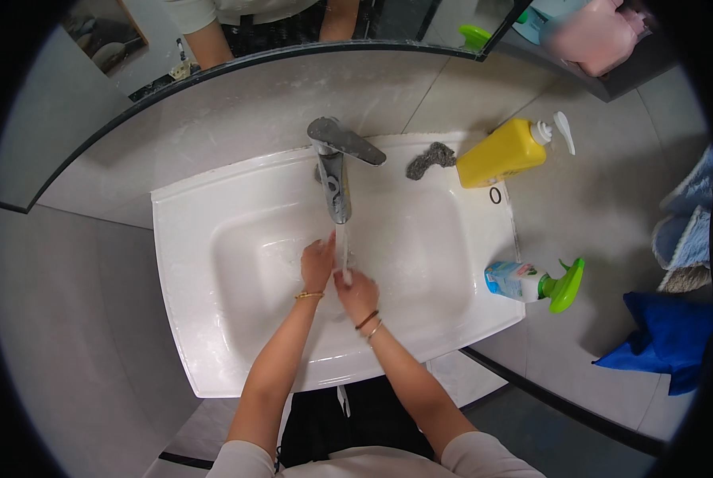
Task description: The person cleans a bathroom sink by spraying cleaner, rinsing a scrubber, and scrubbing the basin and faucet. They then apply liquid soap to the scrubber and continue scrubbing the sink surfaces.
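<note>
Water runs from the chrome faucet (336, 185) into the white washbasin (416, 257). My left hand (318, 263) is just left of the stream, below the spout, with a gold-coloured bracelet at its wrist; its fingertips are blurred. On the other side, my right hand (357, 294) has its fingers curled at the falling water, close to my left hand. A dark band and a light bracelet circle that wrist. Whether anything small lies in either hand cannot be made out.
Behind the basin's right side lie a steel wool scourer (430, 161), a yellow pump bottle (503, 153) and a black ring (495, 195). A spray bottle with a green trigger (562, 287) is on the right rim. Blue cloth (670, 334) hangs right; a mirror (273, 30) spans the back wall.
</note>
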